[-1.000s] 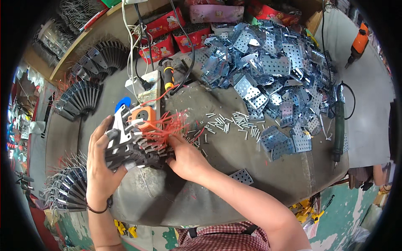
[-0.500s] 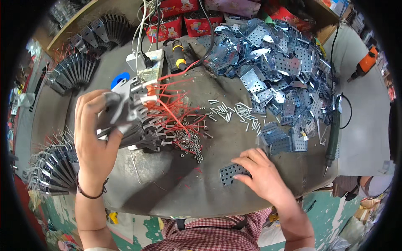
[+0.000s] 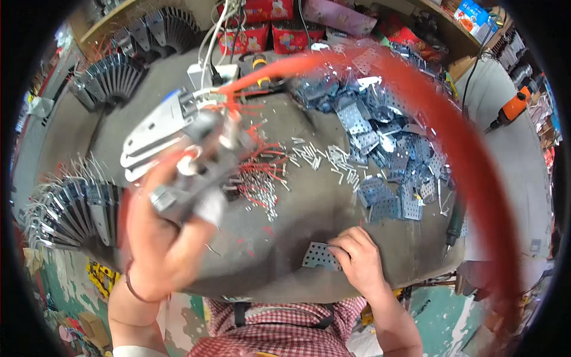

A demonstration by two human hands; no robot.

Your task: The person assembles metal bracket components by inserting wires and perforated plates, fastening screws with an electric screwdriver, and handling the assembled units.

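Raised over the left of the table, my left hand (image 3: 157, 241) is closed around a grey metal part (image 3: 193, 184), smeared by motion and close to the camera. A thick blurred red wire (image 3: 470, 149) arcs across the picture, seemingly from near that part. Behind it are flat grey metal pieces (image 3: 156, 128) with red leads. At the table's front, my right hand (image 3: 363, 262) pinches the right edge of a perforated metal plate (image 3: 318, 256), which is low over or on the table. Small nuts (image 3: 262, 193) and loose screws (image 3: 312, 156) lie beyond the plate.
A heap of perforated metal plates (image 3: 395, 128) covers the back right. An electric screwdriver (image 3: 457, 223) is by the right edge; an orange-handled tool (image 3: 515, 107) lies farther right. Rows of fanned metal parts (image 3: 74, 208) line the left. Red boxes (image 3: 297, 37) stand behind.
My left hand has come closer and shifted right with the metal part, and the red wire has swept across the view. The plate in my right hand has moved slightly left; the whole view has shifted.
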